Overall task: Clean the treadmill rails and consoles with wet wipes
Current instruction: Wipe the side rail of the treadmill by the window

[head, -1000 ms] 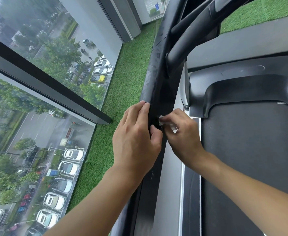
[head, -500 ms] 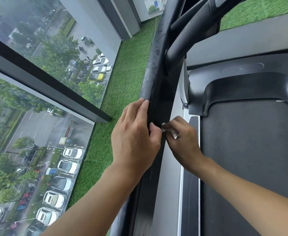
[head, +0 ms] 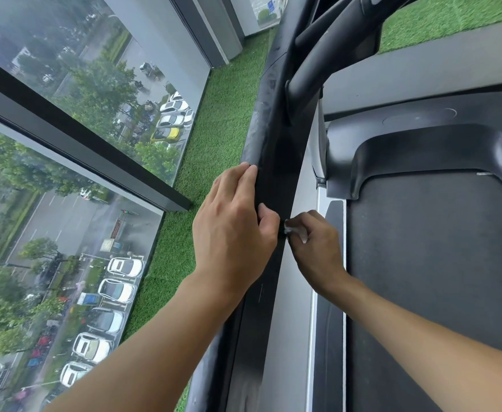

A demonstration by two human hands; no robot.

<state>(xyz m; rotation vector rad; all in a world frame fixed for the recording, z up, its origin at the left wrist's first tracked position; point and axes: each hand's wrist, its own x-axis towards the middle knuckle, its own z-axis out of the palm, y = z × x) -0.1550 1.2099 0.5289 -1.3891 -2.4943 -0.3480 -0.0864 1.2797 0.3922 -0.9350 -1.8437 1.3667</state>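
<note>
Head view, looking down along the left side of a treadmill. The rail (head: 273,179), a long black bar, has its long axis running from the near bottom edge of the scene up to the far top, leaning slightly right as it recedes. It lies between the artificial grass (head: 214,144) on the left and the grey side strip (head: 291,292) and running belt (head: 437,263) on the right.

The left hand (head: 231,233) grasps the rail from the left, fingers laid over its outer edge and thumb set on its inner face. The right hand (head: 318,248) comes in from the right with its fingers curled round a bunched white wet wipe (head: 295,230), which it holds against the rail's right face just beside the left thumb. The two hands nearly touch across the bar. The right hand alone carries the wipe, so the coming stroke depends on it: the wipe sits partway along the rail, with unwiped-looking length both farther up and nearer, and any stroke must follow the bar's long axis.

Compared with one second ago, the wipe and right hand lie a little nearer along the rail, while the left hand's fingertips reach slightly farther. The shift is small, and some of it may be head movement. Both grasps are unchanged.
</note>
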